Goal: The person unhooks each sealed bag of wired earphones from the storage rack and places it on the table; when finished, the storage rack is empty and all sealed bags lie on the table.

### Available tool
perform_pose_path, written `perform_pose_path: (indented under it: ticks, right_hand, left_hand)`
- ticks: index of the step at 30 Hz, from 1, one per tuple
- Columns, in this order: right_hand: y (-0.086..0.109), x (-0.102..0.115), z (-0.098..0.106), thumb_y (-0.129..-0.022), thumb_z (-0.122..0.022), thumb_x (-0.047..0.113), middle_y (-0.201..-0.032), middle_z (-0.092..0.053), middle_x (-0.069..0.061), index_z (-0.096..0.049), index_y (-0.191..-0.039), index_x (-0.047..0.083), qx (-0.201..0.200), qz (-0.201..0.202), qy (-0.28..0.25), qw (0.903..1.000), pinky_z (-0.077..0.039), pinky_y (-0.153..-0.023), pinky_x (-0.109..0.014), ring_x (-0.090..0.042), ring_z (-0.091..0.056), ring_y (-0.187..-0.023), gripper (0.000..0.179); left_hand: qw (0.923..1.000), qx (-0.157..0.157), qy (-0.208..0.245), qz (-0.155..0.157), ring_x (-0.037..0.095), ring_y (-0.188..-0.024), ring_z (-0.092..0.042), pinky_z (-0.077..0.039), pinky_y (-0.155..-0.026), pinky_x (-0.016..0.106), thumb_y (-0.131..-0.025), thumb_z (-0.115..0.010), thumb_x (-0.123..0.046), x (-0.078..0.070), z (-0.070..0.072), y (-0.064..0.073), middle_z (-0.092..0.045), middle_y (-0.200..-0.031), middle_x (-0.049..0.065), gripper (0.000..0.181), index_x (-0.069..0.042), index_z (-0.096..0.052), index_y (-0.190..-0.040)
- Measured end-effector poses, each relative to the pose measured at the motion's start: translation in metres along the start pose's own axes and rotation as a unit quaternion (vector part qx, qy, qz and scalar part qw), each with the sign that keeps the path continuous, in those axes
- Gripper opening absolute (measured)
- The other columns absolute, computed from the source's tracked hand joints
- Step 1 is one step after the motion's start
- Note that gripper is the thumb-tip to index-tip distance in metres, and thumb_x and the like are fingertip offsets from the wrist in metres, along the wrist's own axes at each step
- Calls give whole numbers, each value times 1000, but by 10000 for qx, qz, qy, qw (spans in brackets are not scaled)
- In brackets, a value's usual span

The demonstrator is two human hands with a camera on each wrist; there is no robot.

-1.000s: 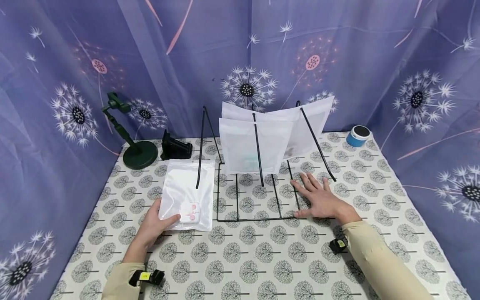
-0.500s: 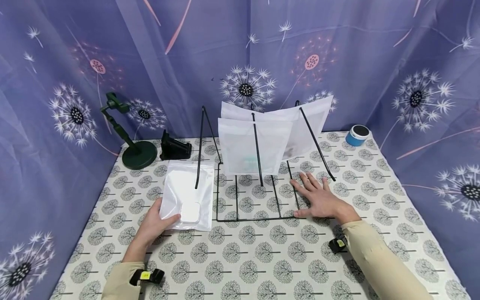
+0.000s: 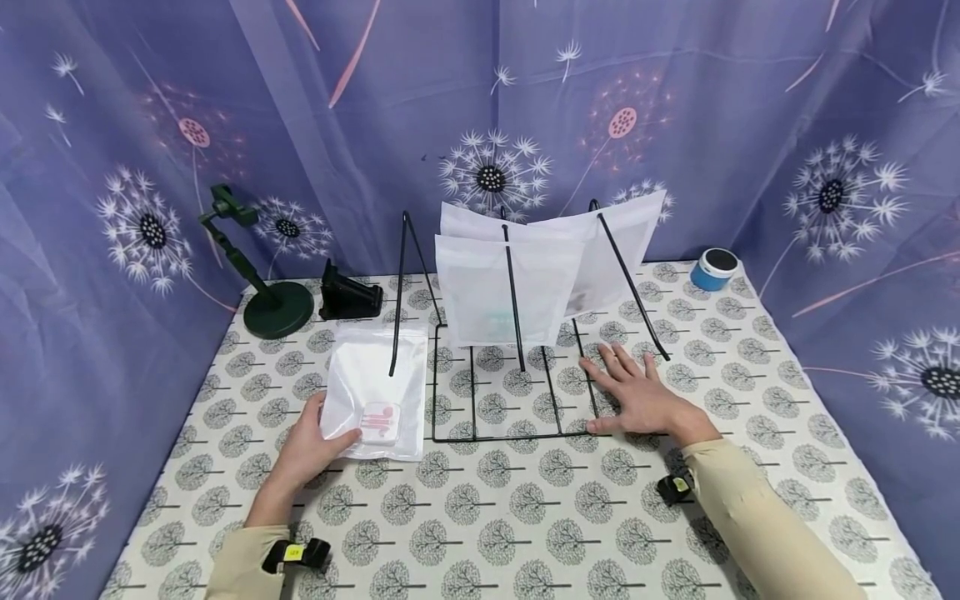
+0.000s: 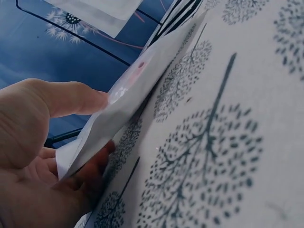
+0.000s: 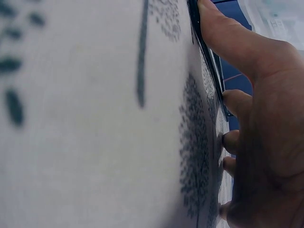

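My left hand (image 3: 309, 446) pinches the lower left edge of a white zip bag (image 3: 347, 367), thumb on top and fingers underneath. A small square white case with a pink print (image 3: 381, 422) shows through the bag's lower part. In the left wrist view the bag (image 4: 102, 124) tilts close over the cloth. With fingers spread, my right hand (image 3: 637, 400) rests on the right side of a black wire rack (image 3: 517, 438); in the right wrist view its thumb touches the black wire (image 5: 209, 57). Several white bags (image 3: 502, 283) stand upright between the rack's dividers.
A dark green stand (image 3: 277, 310) and a black holder (image 3: 348, 296) stand at the back left. In the back right corner is a blue round speaker-like object (image 3: 714, 270). Purple curtains (image 3: 375, 167) enclose the table with its tree-print cloth (image 3: 525, 525).
Pink print on the case shows, then whites out in glare half a second ago, and shows again now. Both hands stay almost still.
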State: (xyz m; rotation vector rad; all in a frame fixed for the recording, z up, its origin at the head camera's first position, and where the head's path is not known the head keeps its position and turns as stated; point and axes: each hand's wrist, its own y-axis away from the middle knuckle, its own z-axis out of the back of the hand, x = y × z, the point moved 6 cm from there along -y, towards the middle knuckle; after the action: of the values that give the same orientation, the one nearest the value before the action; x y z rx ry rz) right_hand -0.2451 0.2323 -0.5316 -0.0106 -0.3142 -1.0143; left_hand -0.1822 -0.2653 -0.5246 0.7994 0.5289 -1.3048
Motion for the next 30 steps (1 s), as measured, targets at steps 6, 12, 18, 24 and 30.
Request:
perform_pose_path:
  ticks: [6,12,18,24,30]
  right_hand:
    - [-1,-1,1,-76,-57,78,-163,-3,-22,-15,-158,22,47,-24,44,10000,5,-109,-77,-44,2,-149,107]
    - [0,0,1,-76,-57,78,-162,-4,-22,-16,-157,22,33,-25,46,10000,5,-109,-77,-44,2,-149,107]
    - [1,1,1,-76,-59,76,-162,-5,-24,-19,-157,20,-32,-10,5,10000,5,-108,-77,-45,0,-148,107]
    - [1,1,1,-76,-59,76,-162,-6,-23,-18,-157,21,-55,10,29,10000,4,-109,-77,-45,-1,-148,106]
    - [0,1,0,-76,-57,78,-162,-4,-22,-17,-157,21,-16,-7,63,10000,5,-110,-76,-44,0,-149,107]
  left_hand:
    - [9995,-145,-216,-165,49,-128,-44,-36,-109,59,-80,-78,-21,-3,1,2,-41,-142,36,96,5,-18,-150]
    - [9982,-341,-306,-386,47,-122,-49,-40,-105,58,-79,-79,-19,-1,2,3,-46,-137,35,95,8,-21,-148]
    - [9970,-405,-365,-545,47,-122,-47,-38,-106,59,-78,-79,-19,-1,2,2,-44,-136,33,93,9,-25,-148]
    - [9962,-316,-704,-391,51,-127,-39,-30,-111,63,-81,-77,-28,0,2,3,-36,-139,36,94,11,-24,-148]
    - [9958,-248,-847,-235,49,-121,-44,-33,-110,62,-82,-76,-32,3,2,4,-37,-133,33,97,11,-22,-149]
